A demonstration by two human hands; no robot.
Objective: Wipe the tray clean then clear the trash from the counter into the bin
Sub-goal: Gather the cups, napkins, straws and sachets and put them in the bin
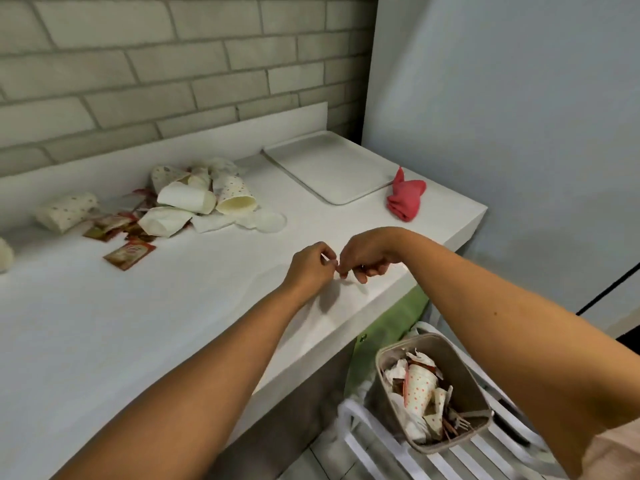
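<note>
Left hand (pixel 310 266), right hand (pixel 367 259) curled, fingertips meeting; I can't tell what they pinch. Risk: a scrap falling beside trash bin (pixel 446 446) below them.

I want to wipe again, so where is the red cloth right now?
In the head view, the red cloth lies crumpled at the counter's far right corner. It is beside the tray's right edge, near the wall.

The left edge cuts off a cup (pixel 5 254). Whether the curled fingers (pixel 372 270) hold anything is too small to tell.
</note>
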